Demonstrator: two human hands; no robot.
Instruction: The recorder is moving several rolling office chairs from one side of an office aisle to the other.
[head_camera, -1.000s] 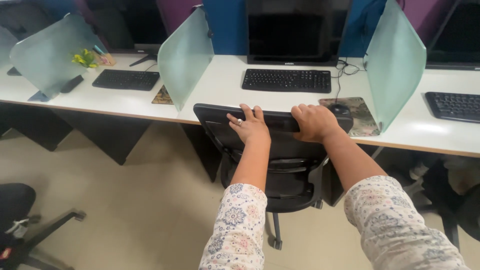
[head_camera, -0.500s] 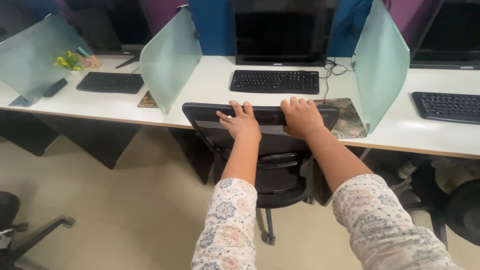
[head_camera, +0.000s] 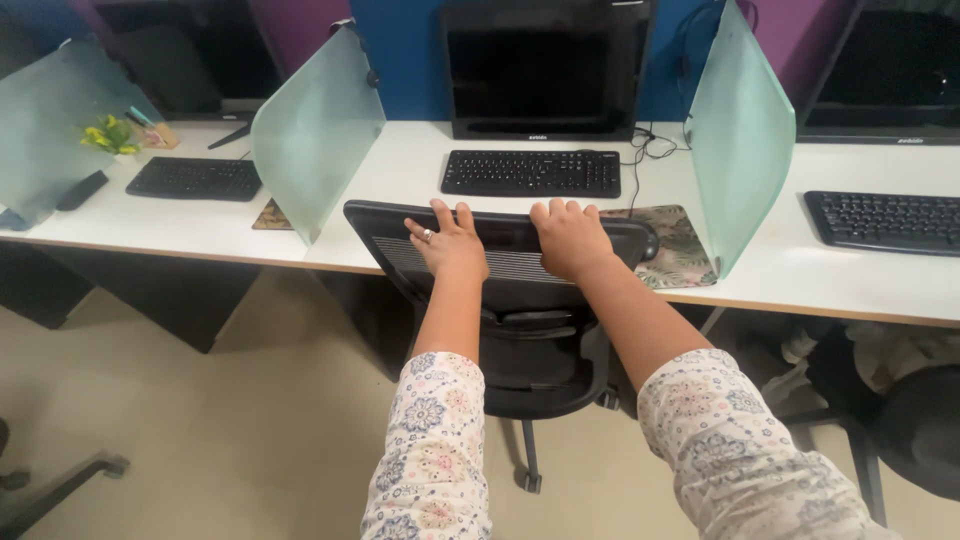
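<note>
Both hands, left hand (head_camera: 452, 243) and right hand (head_camera: 571, 238), grip the top edge of the black office chair (head_camera: 520, 300), apparently pushed against the white table (head_camera: 400, 190). Beyond lie a black keyboard (head_camera: 531, 173) and dark monitor (head_camera: 540, 70).

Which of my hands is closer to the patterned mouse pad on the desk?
Right. The right hand rests on the chair back's top edge, just left of the mouse pad. The left hand sits further left on that edge.
</note>
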